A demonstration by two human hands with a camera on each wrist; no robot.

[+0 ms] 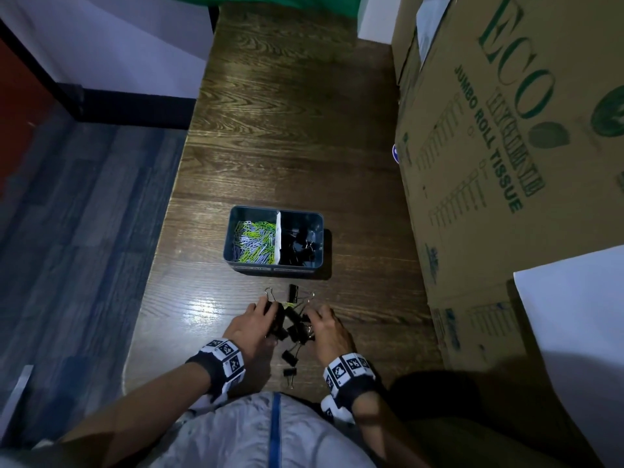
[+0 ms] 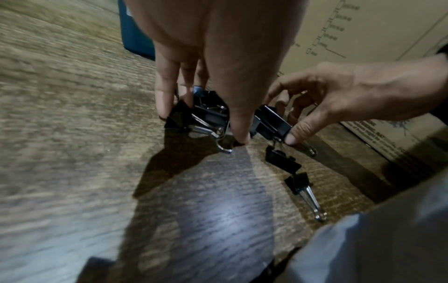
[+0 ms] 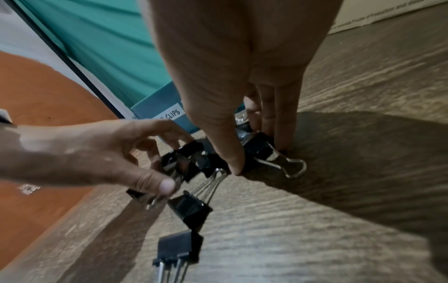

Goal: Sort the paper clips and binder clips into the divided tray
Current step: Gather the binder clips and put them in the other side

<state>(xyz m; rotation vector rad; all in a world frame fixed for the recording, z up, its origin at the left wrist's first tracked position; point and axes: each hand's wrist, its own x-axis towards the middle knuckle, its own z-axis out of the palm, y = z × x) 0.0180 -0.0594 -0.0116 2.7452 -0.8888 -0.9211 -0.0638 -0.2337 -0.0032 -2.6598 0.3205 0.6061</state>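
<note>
We have both hands down on the heap of black binder clips [image 1: 290, 324] at 6 o'clock of the tray [image 1: 236, 228], on the wooden table [image 1: 287, 130]. Our left hand [image 1: 251, 324] has fingers and thumb curled round a bunch on the 9 o'clock side; our right hand [image 1: 326, 327] pinches another bunch at the 3 o'clock side, thumb and fingers closed on the black bodies. The tray's left compartment holds the paper clips [image 1: 253, 243], green, white and grey; the right one already holds binder clips, with a white divider [image 1: 278, 238] between. A lone clip [image 1: 293, 293] stands at 12 o'clock of the heap, and two more [image 1: 289, 363] lie at 6 o'clock, close to the table's near edge. Risks as we judge them: the wire handles look tangled, so lifting one bunch may drag neighbours along and drop them midway, possibly off the near edge. Each grip covers several clips at once, so one could slip out on the way over. Bringing both hands to the tray together might jam them at the right compartment, or spill clips over the low divider into the paper clips. A yellowish bit at 12 o'clock of the heap may be a stray paper clip; we cannot tell, and it could get scooped into the wrong side.
</note>
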